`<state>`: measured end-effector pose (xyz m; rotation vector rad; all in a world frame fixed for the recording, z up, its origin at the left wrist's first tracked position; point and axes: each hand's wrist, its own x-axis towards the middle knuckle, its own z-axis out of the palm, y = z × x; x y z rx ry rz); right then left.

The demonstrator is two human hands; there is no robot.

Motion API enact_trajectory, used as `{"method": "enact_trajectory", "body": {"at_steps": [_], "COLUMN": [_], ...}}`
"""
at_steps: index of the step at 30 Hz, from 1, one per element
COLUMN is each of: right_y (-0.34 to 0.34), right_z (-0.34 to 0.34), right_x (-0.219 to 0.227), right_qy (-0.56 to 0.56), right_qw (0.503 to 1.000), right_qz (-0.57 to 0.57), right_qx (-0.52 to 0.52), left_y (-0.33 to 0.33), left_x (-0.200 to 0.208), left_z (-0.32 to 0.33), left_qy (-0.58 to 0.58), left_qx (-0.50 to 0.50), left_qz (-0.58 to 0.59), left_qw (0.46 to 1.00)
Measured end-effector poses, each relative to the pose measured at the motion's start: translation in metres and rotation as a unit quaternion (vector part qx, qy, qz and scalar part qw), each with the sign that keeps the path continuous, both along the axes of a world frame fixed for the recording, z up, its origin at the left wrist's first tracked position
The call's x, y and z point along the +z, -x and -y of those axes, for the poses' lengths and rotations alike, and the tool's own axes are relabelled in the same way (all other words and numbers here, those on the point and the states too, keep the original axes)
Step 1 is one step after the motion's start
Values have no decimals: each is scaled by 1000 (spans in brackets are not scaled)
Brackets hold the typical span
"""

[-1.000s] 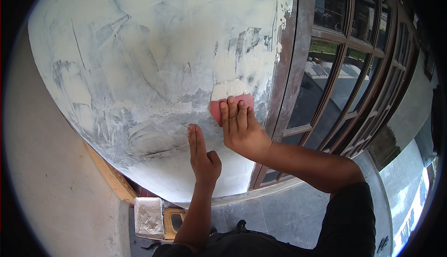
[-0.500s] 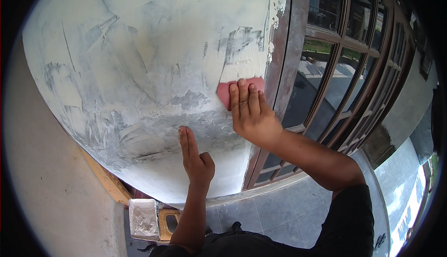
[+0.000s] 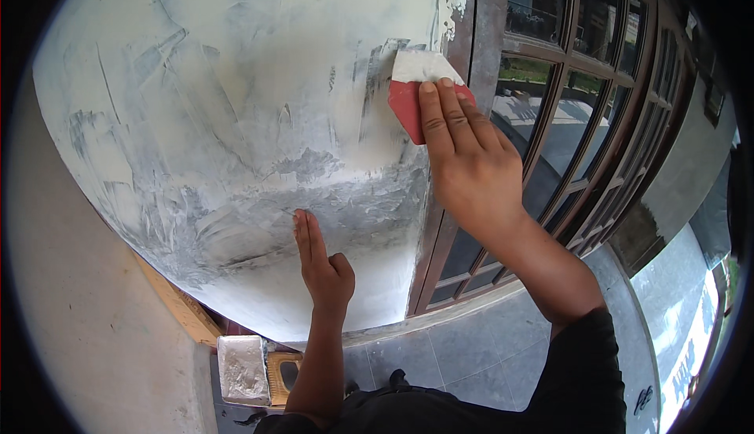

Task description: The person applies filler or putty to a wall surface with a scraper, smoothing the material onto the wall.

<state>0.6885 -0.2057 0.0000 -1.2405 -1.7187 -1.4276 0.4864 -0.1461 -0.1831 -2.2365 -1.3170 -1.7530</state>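
Note:
A pale, putty-patched wall [image 3: 236, 120] fills the left and middle of the view. Four-cornered and flat, a red putty scraper [image 3: 406, 112] with a whitish, putty-covered front edge is gripped in my right hand [image 3: 475, 171]. Three of its fingers lie along the scraper's face; the thumb is hidden. The scraper is at the wall's right border, beside the brown frame. Lower down, my left hand [image 3: 326, 273] is near the grey, rough band of the wall, with two straight fingers pointing up and the thumb apart. Nothing shows in it, though its far side is hidden.
A brown wooden frame with glass panes [image 3: 550, 120] borders the wall on the right. Below stand a white tub of putty [image 3: 243, 369] and a yellow plastic stool [image 3: 277, 379]. Grey tiles [image 3: 455, 359] cover the floor; a plain wall [image 3: 71, 277] is at left.
My right hand has moved up and to the right with the scraper, whose whitish edge now shows more fully. My left hand has hardly moved. The view has shifted slightly.

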Motion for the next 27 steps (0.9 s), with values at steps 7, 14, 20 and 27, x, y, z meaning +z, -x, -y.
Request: {"method": "enact_trajectory", "body": {"at_steps": [7, 14, 20, 27], "right_y": [1, 11, 10, 24], "right_z": [0, 34, -24, 14], "right_x": [-166, -63, -33, -154], "right_qy": [136, 161, -5, 220], "right_qw": [981, 985, 996, 963], "right_qz": [133, 3, 78, 158], "right_qx": [-32, 58, -50, -2], "left_y": [-10, -9, -9, -5], "left_x": [2, 0, 3, 3], "left_z": [-2, -3, 0, -3], "left_qy": [-2, -1, -2, -17], "left_qx": [-15, -9, -7, -6], "left_qz": [11, 5, 7, -10], "left_qw": [1000, 1000, 1000, 1000]}}
